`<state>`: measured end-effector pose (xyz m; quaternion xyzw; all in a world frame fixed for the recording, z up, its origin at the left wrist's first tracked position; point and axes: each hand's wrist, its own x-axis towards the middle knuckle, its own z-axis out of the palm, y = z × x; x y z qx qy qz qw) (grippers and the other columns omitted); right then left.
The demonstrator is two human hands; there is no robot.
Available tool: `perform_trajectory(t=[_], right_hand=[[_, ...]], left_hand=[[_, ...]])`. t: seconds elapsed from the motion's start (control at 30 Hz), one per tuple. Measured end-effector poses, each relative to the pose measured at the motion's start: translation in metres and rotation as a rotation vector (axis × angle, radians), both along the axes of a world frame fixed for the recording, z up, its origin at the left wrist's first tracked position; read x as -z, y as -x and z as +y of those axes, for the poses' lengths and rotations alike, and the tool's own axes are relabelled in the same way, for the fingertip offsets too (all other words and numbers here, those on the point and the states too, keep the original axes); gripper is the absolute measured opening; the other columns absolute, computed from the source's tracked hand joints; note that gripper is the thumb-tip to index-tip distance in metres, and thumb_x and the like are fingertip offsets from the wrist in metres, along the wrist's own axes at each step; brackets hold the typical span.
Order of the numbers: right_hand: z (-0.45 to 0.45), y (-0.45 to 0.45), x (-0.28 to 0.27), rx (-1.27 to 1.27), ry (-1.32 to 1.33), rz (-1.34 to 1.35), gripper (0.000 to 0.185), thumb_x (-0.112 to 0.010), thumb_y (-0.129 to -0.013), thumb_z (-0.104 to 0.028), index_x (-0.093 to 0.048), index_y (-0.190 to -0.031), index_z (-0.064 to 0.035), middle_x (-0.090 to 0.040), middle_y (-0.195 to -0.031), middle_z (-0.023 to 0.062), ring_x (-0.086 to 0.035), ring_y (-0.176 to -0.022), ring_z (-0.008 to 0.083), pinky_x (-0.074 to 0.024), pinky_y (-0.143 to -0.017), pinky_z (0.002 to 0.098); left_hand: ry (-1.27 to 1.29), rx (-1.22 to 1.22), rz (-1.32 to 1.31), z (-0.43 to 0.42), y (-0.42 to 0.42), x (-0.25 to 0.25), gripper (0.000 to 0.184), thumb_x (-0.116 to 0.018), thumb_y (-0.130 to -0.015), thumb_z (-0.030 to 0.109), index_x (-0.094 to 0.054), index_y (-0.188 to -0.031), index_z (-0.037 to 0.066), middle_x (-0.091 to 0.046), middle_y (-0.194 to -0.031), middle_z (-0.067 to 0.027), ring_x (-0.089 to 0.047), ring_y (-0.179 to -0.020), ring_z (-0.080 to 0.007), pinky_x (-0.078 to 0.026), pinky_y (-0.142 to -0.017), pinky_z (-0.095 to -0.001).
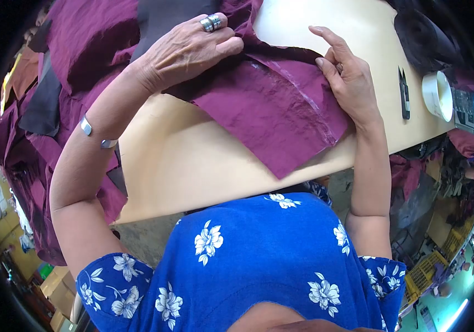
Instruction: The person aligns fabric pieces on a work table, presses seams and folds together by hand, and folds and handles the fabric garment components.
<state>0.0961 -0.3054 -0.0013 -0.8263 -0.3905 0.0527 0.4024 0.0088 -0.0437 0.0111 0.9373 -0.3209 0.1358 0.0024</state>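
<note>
A maroon piece of fabric [281, 110] lies at the front of the table, one corner pointing towards me. A whitish, chalky streak runs along its right side. My left hand [198, 47], with rings on a finger, is closed at the far left part of this fabric; its fingertips are hidden underneath. At the upper right edge, my right hand [353, 83] has its thumb and a curled finger closed at the cloth's border. The index finger of that hand sticks out, away from the cloth.
More maroon and dark fabric [93, 44] is heaped at the left, hanging over the edge of the cream table [165, 160]. To the right lie black-handled snips [404, 94], a white bowl [437, 96] and a dark roll [427, 39]. Yellow crates [425, 276] stand below.
</note>
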Motion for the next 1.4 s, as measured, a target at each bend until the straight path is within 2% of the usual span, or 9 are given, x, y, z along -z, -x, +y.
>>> perform_trajectory(t=[0.17,0.27,0.37,0.43,0.63,1.0,1.13,1.23,1.4], right_hand=[[0.004,0.000,-0.006,-0.011,0.191,-0.156,0.057,-0.061,-0.080,-0.002,-0.045,-0.132,-0.0198,-0.047,-0.064,0.0036,-0.044,-0.055,0.0138,-0.0424,-0.059,0.0262],[0.029,0.006,-0.013,-0.096,0.005,-0.546,0.060,-0.063,-0.080,-0.007,-0.041,-0.134,-0.0212,-0.055,-0.074,0.0071,-0.050,-0.059,0.0189,-0.0456,-0.065,0.0313],[0.057,0.023,-0.034,-0.124,0.087,-0.302,0.058,-0.059,-0.081,-0.007,-0.038,-0.135,-0.0122,-0.061,-0.097,0.0133,-0.059,-0.080,0.0282,-0.0472,-0.072,0.0360],[0.071,0.017,-0.022,-0.136,0.011,-0.352,0.065,-0.057,-0.081,-0.005,-0.028,-0.139,-0.0061,-0.063,-0.088,0.0193,-0.061,-0.076,0.0352,-0.0483,-0.070,0.0405],[0.079,-0.016,-0.001,0.038,0.061,-0.184,0.063,-0.051,-0.081,-0.002,-0.029,-0.139,-0.0129,-0.058,-0.069,0.0240,-0.059,-0.063,0.0411,-0.0477,-0.062,0.0462],[0.075,-0.015,0.007,0.044,-0.067,-0.278,0.053,-0.050,-0.082,-0.001,-0.039,-0.132,-0.0143,-0.059,-0.074,0.0257,-0.060,-0.067,0.0409,-0.0475,-0.062,0.0461],[0.071,-0.015,0.004,0.063,-0.057,-0.199,0.052,-0.051,-0.081,-0.001,-0.040,-0.131,-0.0136,-0.059,-0.075,0.0253,-0.061,-0.068,0.0396,-0.0482,-0.062,0.0444],[0.071,-0.014,-0.004,0.094,0.048,-0.107,0.052,-0.052,-0.080,-0.001,-0.041,-0.130,-0.0128,-0.060,-0.077,0.0243,-0.061,-0.071,0.0404,-0.0486,-0.065,0.0443],[0.087,-0.019,-0.010,0.031,-0.094,-0.097,0.054,-0.052,-0.079,0.001,-0.041,-0.131,-0.0117,-0.061,-0.096,0.0254,-0.060,-0.092,0.0390,-0.0479,-0.081,0.0416]], left_hand=[[-0.039,-0.101,-0.026,-0.003,0.010,0.007,0.023,-0.054,-0.075,0.012,-0.056,-0.097,0.009,-0.056,-0.095,-0.0040,-0.050,-0.097,-0.0227,-0.046,-0.082,-0.0325],[-0.062,-0.126,-0.053,-0.005,0.015,0.010,0.023,-0.054,-0.074,0.013,-0.057,-0.097,0.010,-0.056,-0.097,-0.0028,-0.051,-0.099,-0.0217,-0.045,-0.084,-0.0332],[-0.115,-0.083,-0.126,-0.007,0.016,0.010,0.024,-0.055,-0.074,0.014,-0.057,-0.097,0.010,-0.055,-0.098,-0.0024,-0.051,-0.100,-0.0208,-0.044,-0.085,-0.0333],[-0.154,-0.070,-0.136,-0.007,0.017,0.009,0.024,-0.055,-0.073,0.015,-0.057,-0.097,0.011,-0.055,-0.099,-0.0024,-0.051,-0.100,-0.0203,-0.044,-0.086,-0.0328],[-0.170,-0.050,-0.172,-0.006,0.013,0.013,0.026,-0.054,-0.073,0.015,-0.056,-0.099,0.010,-0.053,-0.101,-0.0028,-0.050,-0.102,-0.0201,-0.042,-0.087,-0.0323],[-0.077,-0.103,-0.265,-0.001,0.011,0.024,0.025,-0.057,-0.078,0.017,-0.056,-0.102,0.011,-0.055,-0.105,-0.0035,-0.053,-0.102,-0.0207,-0.046,-0.084,-0.0330],[0.103,-0.261,-0.223,0.000,0.020,0.033,0.025,-0.062,-0.078,0.017,-0.056,-0.101,0.008,-0.055,-0.104,-0.0057,-0.053,-0.100,-0.0240,-0.046,-0.084,-0.0355],[0.238,-0.449,-0.206,-0.006,0.033,0.034,0.028,-0.065,-0.077,0.013,-0.054,-0.102,0.005,-0.053,-0.106,-0.0083,-0.052,-0.101,-0.0286,-0.044,-0.085,-0.0382],[0.294,-0.441,-0.083,-0.008,0.036,0.035,0.027,-0.061,-0.080,0.010,-0.052,-0.105,0.007,-0.049,-0.112,-0.0093,-0.048,-0.108,-0.0301,-0.041,-0.091,-0.0382]])
